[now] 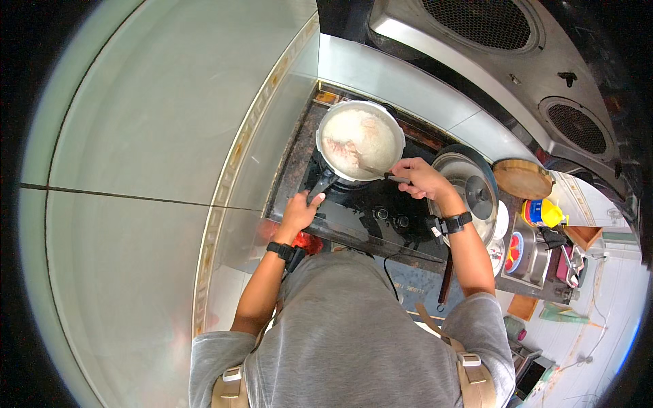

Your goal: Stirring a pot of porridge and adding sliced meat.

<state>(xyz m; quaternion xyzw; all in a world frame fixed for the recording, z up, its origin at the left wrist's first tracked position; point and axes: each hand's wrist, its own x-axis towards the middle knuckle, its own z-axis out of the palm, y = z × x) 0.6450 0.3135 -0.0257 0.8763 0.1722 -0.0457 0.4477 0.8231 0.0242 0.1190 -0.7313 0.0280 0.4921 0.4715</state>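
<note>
A metal pot [400,148] stands on the far-left burner of a black gas stove [352,209]. Pale, foamy liquid [375,132] with pinkish pieces [341,149] fills much of it. My left hand [300,211] grips the pot's black handle [322,184], which points toward me. In my right hand [421,179] is the dark handle of a metal utensil [375,171]. Its far end dips into the liquid, so its shape is hidden. Just right of my right hand sits a wok with a glass lid [479,196].
Left of the stove rises a tiled wall [245,178]. A range hood [459,66] hangs above the back. Along the right counter are a round wooden board [523,178], a yellow bottle [548,213] and a metal sink [538,260] holding a blue basket [516,250]. The wok's long handle [447,280] juts toward me.
</note>
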